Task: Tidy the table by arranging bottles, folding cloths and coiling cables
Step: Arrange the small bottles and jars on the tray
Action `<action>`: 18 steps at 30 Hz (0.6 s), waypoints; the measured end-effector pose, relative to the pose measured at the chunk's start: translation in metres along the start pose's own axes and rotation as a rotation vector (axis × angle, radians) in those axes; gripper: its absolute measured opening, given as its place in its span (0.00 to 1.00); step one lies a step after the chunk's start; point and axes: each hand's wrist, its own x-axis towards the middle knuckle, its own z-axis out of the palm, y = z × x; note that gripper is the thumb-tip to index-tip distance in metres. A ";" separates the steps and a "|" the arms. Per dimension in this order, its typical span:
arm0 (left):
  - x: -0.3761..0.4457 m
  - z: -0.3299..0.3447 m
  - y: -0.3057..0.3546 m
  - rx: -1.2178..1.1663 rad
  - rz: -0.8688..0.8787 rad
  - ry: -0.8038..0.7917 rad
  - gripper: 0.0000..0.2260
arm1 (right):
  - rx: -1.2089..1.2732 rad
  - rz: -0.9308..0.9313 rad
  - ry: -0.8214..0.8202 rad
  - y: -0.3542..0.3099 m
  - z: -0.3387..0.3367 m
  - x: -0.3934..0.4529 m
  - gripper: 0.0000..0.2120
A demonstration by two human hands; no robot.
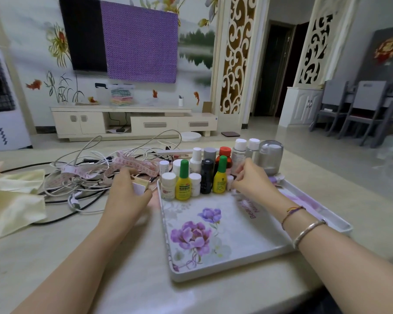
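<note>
The cluster of small plastic bottles (200, 175), white-capped pill jars, two yellow green-capped droppers, a black cylinder and clear toiletry bottles, stands upright in tight rows at the far end of the white floral melamine tray (213, 266), likely packed so to leave the near half free. The right hand (249, 180) reaches to the row's end, fingers curled round a tiny white bottle (230, 181), seemingly seating it beside the yellow dropper. The left hand (128, 193) rests on the smooth beige tabletop (123, 279) just left of the tray, gripping a small white boxy object (139, 186); what it is I cannot tell. Beyond it lies a tangle of white and black cables (84, 177) with a pink measuring tape (134, 165) through it, still uncoiled, and soft pale-yellow cloths (12, 200) lie crumpled, unfolded, at far left.
</note>
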 end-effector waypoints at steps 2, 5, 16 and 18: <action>-0.002 -0.008 0.008 -0.119 -0.039 0.060 0.28 | 0.040 -0.058 0.053 -0.007 -0.006 -0.009 0.09; -0.004 -0.012 0.016 -0.257 -0.018 0.101 0.32 | 0.158 -0.171 0.064 -0.027 -0.011 -0.028 0.03; -0.029 -0.007 0.046 -0.285 0.465 -0.118 0.45 | 0.377 -0.427 -0.229 -0.072 0.006 -0.063 0.08; -0.030 -0.002 0.046 -0.246 0.507 -0.133 0.45 | 0.372 -0.430 -0.245 -0.070 0.006 -0.062 0.08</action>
